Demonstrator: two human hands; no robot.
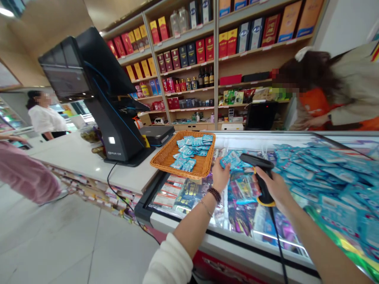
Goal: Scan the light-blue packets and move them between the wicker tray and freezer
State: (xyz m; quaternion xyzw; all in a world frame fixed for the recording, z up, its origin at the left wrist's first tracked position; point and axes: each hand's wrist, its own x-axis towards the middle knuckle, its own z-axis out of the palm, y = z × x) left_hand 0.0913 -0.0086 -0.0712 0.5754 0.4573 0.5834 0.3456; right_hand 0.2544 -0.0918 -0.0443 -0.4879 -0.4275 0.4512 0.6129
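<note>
Shop: boxes (pixel 191 54) and bottles (pixel 206 77) are filling price-tagged shelves (pixel 242 67), a till (pixel 114 136) is standing on the bench (pixel 71 152), a freezer (pixel 161 221) is displaying goods (pixel 189 193), a scanner (pixel 263 181) is trailing its cable (pixel 277 240).

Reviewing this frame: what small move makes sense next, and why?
Probably aiming the scanner at the blue packets by the left hand: that hand's fingers are on them, and the right hand grips the scanner with its head close by.

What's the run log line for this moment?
left hand: holding blue packet | right hand: holding handheld barcode scanner | wicker basket: more blue packets inside
</note>
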